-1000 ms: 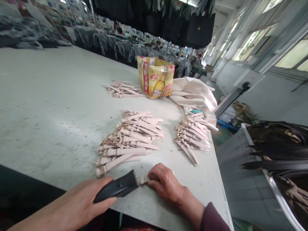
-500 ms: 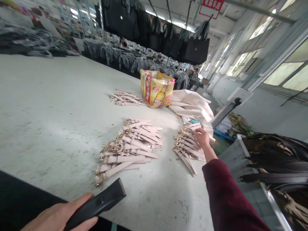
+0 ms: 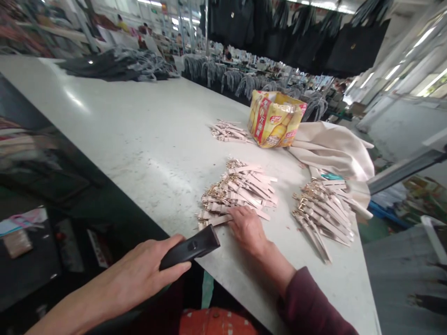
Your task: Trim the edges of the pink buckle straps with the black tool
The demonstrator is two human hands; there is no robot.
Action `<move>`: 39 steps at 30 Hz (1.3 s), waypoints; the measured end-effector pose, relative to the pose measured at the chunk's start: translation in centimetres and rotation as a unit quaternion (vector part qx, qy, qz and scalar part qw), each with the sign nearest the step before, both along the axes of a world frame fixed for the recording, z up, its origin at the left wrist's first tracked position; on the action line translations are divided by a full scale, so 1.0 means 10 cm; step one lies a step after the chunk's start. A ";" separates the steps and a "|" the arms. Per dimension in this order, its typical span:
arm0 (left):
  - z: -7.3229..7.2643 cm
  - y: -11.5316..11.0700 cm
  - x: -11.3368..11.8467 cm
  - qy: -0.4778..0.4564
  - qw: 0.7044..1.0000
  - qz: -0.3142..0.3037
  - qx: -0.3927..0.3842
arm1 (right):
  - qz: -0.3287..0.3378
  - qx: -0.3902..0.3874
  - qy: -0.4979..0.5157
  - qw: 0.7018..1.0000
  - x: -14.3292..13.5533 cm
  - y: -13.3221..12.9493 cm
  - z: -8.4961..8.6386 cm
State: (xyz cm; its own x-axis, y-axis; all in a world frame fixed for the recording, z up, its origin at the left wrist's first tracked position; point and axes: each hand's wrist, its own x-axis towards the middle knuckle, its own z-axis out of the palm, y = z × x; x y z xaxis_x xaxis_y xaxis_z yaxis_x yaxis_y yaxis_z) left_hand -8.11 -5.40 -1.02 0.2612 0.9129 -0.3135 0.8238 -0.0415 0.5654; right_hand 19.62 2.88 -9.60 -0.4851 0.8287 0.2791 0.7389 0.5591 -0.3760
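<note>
My left hand (image 3: 160, 260) is wrapped round a black handheld tool (image 3: 192, 247) at the table's front edge. Just right of it, my right hand (image 3: 246, 228) lies on the near part of the middle pile of pale pink buckled straps (image 3: 240, 186), its fingertips touching the straps; whether it grips one is hidden. A second strap pile (image 3: 324, 209) lies to the right, with a small teal object (image 3: 332, 177) at its top. Farther back, a smaller strap pile (image 3: 230, 131) sits beside a yellow and red carton (image 3: 275, 120).
Cream material (image 3: 331, 144) is heaped at the table's (image 3: 139, 139) right rear. Dark straps (image 3: 118, 65) lie at its far left. Black bags (image 3: 356, 46) hang beyond. A grey bin (image 3: 401, 260) stands at the right. People are in the background.
My right hand has moved left from the right strap pile to the middle pile. My left hand with the black tool is farther into view. The view has turned left.
</note>
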 end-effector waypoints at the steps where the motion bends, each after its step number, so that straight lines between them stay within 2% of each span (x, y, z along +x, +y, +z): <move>1: 0.00 -0.02 -0.01 0.003 1.000 -0.011 -0.016 | -0.023 -0.012 -0.018 0.999 -0.10 0.02 0.01; 4: -0.04 -0.08 -0.05 0.022 0.998 -0.030 -0.050 | -0.088 -0.023 -0.047 0.995 -0.20 0.12 0.07; 6: -0.06 -0.11 -0.07 0.029 0.998 -0.029 -0.053 | -0.100 -0.014 -0.058 0.993 -0.20 0.18 0.12; 14: 0.01 -0.15 -0.03 0.018 0.999 -0.026 -0.039 | -0.060 0.014 -0.047 0.997 -0.18 0.22 0.11; 17: 0.02 -0.16 -0.03 0.018 0.999 -0.018 -0.033 | -0.034 0.020 0.016 0.999 -0.08 0.18 0.14; 20: 0.04 -0.17 -0.02 0.007 0.999 -0.024 -0.048 | -0.003 0.015 0.129 0.992 0.15 -0.01 0.20; 22: 0.06 -0.18 -0.01 0.005 0.998 -0.030 -0.057 | 0.016 -0.007 0.161 0.987 0.37 -0.24 0.20; 26: 0.08 -0.16 0.05 0.007 0.998 -0.046 -0.052 | 0.030 -0.078 0.119 0.989 0.77 -0.78 0.06; 29: 0.05 -0.09 0.16 0.026 0.994 -0.086 -0.062 | 0.006 -0.104 0.087 0.991 0.90 -1.06 -0.06; 34: 0.02 0.07 0.42 0.082 0.982 -0.159 -0.052 | -0.022 -0.083 0.089 0.992 0.80 -1.13 -0.13; 39: 0.15 0.17 0.60 0.118 0.974 -0.186 -0.049 | -0.020 -0.083 0.119 0.989 0.63 -1.05 -0.16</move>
